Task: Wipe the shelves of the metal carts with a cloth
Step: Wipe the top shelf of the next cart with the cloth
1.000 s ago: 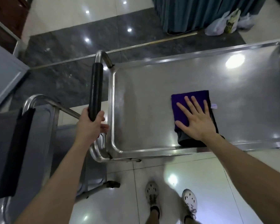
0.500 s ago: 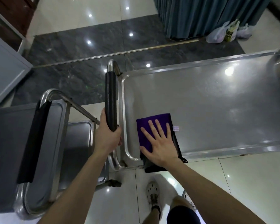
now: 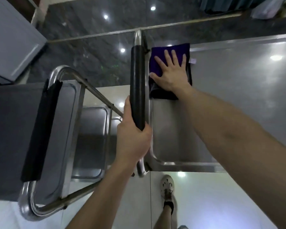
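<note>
The purple cloth lies flat at the far left corner of the cart's top shelf, under the right hand, whose fingers are spread and pressed on it. The left hand is curled tight around the black-sleeved handle, just beside a second metal cart.

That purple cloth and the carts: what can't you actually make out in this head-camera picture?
- Purple cloth: its middle is hidden under the flat right hand.
- Cart top shelf: its right end is cut off by the picture edge.
- Black handle: its near end is covered by the gripping left hand.
- Lower shelf: partly hidden by the second cart.
</note>
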### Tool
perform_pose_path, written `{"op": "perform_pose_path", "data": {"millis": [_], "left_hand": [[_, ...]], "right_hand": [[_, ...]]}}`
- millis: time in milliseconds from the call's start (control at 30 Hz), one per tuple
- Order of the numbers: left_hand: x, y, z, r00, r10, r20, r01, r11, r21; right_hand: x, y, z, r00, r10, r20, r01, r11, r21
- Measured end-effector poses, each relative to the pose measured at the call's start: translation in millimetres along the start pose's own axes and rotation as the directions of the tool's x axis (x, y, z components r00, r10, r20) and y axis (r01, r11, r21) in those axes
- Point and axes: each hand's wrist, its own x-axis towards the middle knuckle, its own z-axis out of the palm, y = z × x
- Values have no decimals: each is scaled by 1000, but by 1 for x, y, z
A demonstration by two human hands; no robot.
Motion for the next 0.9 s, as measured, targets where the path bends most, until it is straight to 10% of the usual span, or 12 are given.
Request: {"op": "perform_pose_path", "data": {"millis": [467, 900], "left_hand": [[-1, 14, 2, 1000, 18, -8, -18, 996, 87], [-34, 6, -12, 998, -52, 37, 43, 975, 219]], "right_hand": [[-267, -72, 57, 993, -80, -83, 83, 996, 37], [-323, 13, 45, 994, -107, 6, 107, 993, -40]]}}
